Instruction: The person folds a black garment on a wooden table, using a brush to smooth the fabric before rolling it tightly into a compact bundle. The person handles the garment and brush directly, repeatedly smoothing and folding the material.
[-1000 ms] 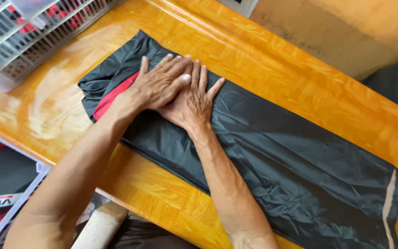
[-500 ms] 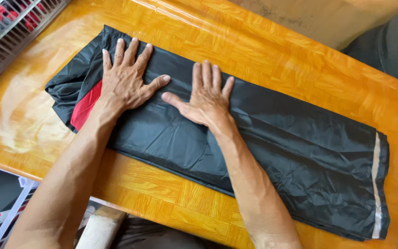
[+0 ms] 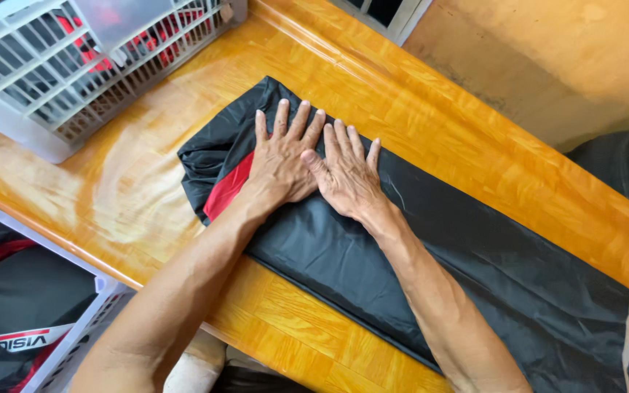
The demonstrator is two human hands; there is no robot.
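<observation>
A: Since half a second ago, the left hand (image 3: 279, 161) and right hand (image 3: 345, 175) have closed together, thumbs touching.

B: Both lie flat, fingers spread, pressing the black garment (image 3: 402, 262) smooth on the wooden table (image 3: 111, 204), near the white basket (image 3: 52, 80).

The left hand (image 3: 279, 161) and right hand (image 3: 346, 175) were laid flat, side by side and touching, on the long black folded garment (image 3: 373, 255), which was spread across the glossy orange wooden table (image 3: 475, 138). A white slatted plastic basket (image 3: 74, 65) was set on the table beyond and left of the hands.
</observation>
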